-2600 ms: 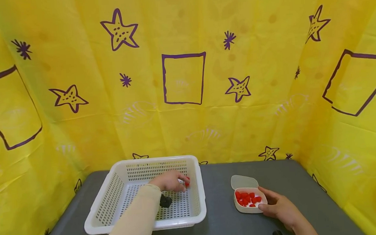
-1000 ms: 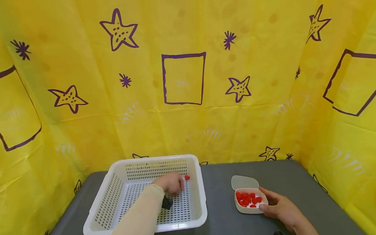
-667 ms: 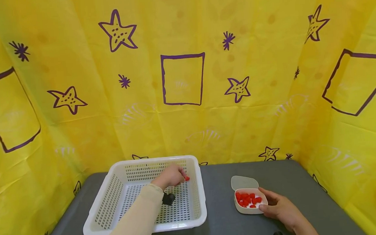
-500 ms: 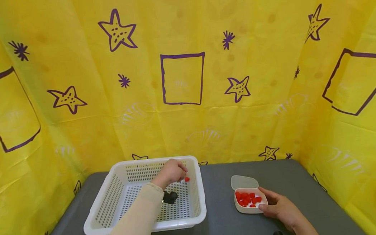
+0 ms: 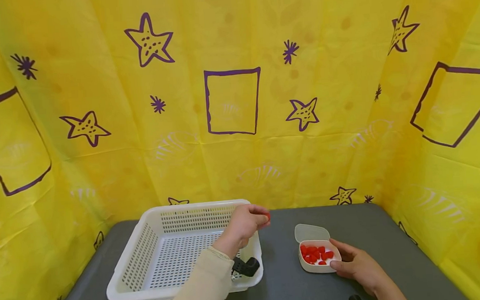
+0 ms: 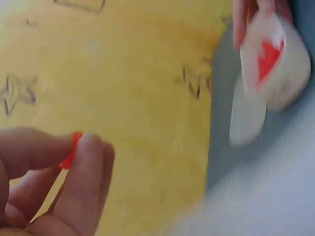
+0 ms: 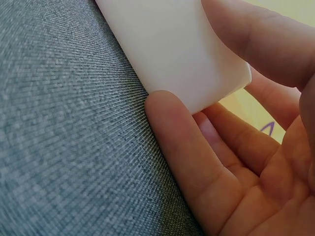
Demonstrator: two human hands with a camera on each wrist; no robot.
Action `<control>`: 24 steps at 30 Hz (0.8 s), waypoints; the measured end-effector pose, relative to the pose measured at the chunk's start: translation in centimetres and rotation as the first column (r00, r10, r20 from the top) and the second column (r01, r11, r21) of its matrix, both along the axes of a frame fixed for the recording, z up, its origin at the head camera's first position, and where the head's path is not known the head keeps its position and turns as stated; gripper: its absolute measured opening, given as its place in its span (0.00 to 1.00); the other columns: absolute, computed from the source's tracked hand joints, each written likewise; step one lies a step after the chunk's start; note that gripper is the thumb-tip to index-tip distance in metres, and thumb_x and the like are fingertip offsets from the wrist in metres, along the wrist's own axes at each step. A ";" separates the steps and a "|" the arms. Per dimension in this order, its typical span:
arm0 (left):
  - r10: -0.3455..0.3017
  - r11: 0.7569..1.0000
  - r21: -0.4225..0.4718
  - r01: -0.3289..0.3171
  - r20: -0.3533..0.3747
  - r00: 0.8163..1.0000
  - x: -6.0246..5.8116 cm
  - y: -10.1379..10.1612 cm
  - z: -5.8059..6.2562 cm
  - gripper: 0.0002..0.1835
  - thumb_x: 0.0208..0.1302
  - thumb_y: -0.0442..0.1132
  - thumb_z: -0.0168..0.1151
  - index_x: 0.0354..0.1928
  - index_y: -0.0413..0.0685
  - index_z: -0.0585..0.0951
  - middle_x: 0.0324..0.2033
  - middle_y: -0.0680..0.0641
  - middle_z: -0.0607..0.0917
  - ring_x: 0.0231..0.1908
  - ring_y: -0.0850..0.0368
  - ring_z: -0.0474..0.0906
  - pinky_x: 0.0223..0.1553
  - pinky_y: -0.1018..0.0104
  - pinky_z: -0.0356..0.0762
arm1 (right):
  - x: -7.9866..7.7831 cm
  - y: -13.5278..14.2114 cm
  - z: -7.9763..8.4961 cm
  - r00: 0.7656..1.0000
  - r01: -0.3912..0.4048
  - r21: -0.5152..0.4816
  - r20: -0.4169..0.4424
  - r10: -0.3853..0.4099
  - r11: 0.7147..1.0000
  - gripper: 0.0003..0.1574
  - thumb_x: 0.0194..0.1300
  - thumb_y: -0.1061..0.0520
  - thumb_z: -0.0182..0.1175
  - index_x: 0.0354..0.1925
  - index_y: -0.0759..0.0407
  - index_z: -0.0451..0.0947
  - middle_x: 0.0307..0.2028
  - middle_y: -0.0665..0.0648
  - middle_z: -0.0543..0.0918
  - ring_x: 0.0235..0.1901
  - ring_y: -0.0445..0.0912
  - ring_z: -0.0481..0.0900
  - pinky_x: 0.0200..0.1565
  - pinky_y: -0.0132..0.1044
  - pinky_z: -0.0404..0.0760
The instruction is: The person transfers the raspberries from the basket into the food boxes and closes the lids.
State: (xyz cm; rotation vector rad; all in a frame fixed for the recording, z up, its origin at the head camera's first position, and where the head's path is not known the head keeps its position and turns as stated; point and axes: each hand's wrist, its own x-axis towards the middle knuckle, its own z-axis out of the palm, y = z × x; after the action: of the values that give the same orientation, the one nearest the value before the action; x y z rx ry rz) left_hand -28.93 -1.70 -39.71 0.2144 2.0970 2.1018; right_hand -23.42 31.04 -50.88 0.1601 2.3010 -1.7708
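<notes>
My left hand (image 5: 244, 224) is over the right rim of a white plastic basket (image 5: 198, 206). Between thumb and fingertips it pinches a small red piece (image 6: 69, 158), partly hidden by the fingers. On the right, my right hand (image 5: 360, 270) grips the end of a small white box (image 5: 316, 268) between thumb and fingers. The box's translucent lid (image 5: 311, 233) lies folded back behind it. Several small red pieces (image 5: 312, 251) are inside the box. Seen by the right wrist camera, fingers (image 7: 177, 132) press along the box's lower edge, against the grey cloth.
Grey cloth (image 5: 279, 257) covers the table and separates basket from box. A yellow curtain (image 5: 241, 168) with drawn stars encloses the back and both sides. A black wrist camera (image 5: 247, 266) on my left wrist overlaps the basket's right rim.
My left hand has picked the red piece from the basket's right end, lifted it and moved right to above the rim. The right hand and box stay in place.
</notes>
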 end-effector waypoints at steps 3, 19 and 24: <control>0.023 0.999 -0.031 -0.024 -0.036 0.999 1.3 2.4 -0.2 0.07 0.61 0.27 0.66 0.42 0.35 0.85 0.34 0.46 0.86 0.36 0.52 0.83 0.44 0.59 0.82 | 0.0 0.1 0.0 1.000 -0.014 -0.006 -0.004 0.014 1.000 0.52 0.59 0.54 0.73 0.74 0.62 0.59 0.67 0.75 0.64 0.52 0.55 0.76 0.49 0.48 0.82; 0.218 0.974 -0.037 -0.223 -0.115 0.969 5.5 12.7 -5.3 0.08 0.56 0.26 0.70 0.32 0.48 0.87 0.26 0.56 0.82 0.29 0.61 0.77 0.31 0.69 0.79 | 0.3 0.4 0.0 0.994 -0.097 -0.064 -0.047 0.094 0.993 0.49 0.66 0.55 0.68 0.75 0.68 0.54 0.65 0.75 0.67 0.52 0.54 0.79 0.50 0.49 0.81; 0.233 0.969 -0.060 -0.241 -0.111 0.966 4.9 12.9 -6.9 0.06 0.56 0.26 0.69 0.34 0.42 0.88 0.28 0.54 0.83 0.30 0.60 0.77 0.34 0.68 0.81 | 0.2 0.4 -0.2 0.994 -0.094 -0.055 -0.057 0.091 0.994 0.49 0.65 0.56 0.68 0.74 0.68 0.55 0.65 0.76 0.67 0.52 0.54 0.78 0.50 0.50 0.81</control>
State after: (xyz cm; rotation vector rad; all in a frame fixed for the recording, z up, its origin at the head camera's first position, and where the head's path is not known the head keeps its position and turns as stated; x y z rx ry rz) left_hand -24.03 11.17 -46.60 0.0661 2.3613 2.1797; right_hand -23.18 31.48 -51.06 -0.0045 2.2523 -1.8141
